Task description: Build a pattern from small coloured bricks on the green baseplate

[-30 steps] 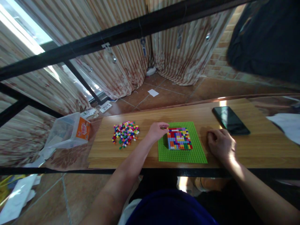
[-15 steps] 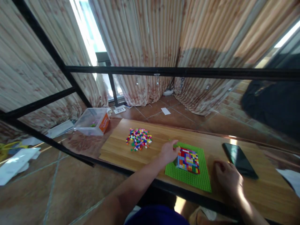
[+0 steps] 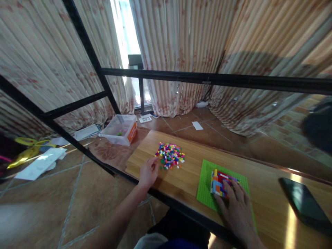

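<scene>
A pile of small coloured bricks (image 3: 170,159) lies on the wooden table (image 3: 186,176). My left hand (image 3: 148,172) rests just left of the pile, fingers loosely curled at its near edge; whether they hold a brick is hidden. A green baseplate (image 3: 204,186) lies to the right, carrying a multicoloured block of stacked bricks (image 3: 220,181). My right hand (image 3: 236,207) lies flat over the near right part of that block and the plate, fingers stretched out.
A black phone (image 3: 302,204) lies at the table's right end. On the tiled floor stand a clear plastic box with an orange label (image 3: 119,129) and scattered papers (image 3: 38,165). Black metal bars (image 3: 207,79) cross in front of striped curtains.
My left hand has left the baseplate's upper left corner and gone left to the loose brick pile. My right hand has moved from the bare table onto the brick block. The view swung leftward.
</scene>
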### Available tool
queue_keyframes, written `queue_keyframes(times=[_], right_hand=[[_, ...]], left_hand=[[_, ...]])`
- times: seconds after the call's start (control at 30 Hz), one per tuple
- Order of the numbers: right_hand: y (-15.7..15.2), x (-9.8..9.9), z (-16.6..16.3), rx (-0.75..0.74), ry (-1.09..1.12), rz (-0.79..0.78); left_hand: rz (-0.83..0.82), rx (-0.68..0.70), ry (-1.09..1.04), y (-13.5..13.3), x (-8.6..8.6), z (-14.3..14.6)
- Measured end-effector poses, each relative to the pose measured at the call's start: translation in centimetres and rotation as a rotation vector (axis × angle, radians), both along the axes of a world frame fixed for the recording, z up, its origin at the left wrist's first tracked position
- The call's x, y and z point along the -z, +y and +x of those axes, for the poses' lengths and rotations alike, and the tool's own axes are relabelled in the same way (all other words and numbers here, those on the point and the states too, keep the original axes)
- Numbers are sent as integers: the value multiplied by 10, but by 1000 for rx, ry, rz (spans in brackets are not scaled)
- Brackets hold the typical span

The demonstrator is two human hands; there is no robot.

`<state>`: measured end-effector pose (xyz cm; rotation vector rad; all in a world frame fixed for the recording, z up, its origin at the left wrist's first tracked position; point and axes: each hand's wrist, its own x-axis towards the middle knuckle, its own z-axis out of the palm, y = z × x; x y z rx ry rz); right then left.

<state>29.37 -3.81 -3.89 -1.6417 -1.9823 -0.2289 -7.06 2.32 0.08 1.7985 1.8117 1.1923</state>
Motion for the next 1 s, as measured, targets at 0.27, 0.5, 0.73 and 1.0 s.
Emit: queue_keyframes(times=[0.27, 0.5, 0.73, 1.0], right_hand=[[20, -37, -43, 79, -105, -95], [143, -63, -151, -180, 208, -238], [201, -46, -201, -261, 145, -481], [155, -33, -191, -175, 263, -441]], left_hand=[[36, 6, 163, 57, 11, -33], [-65, 300, 259, 127, 3, -21], [-12, 494, 289, 128, 3, -5], [21, 453, 162, 100, 3, 23]])
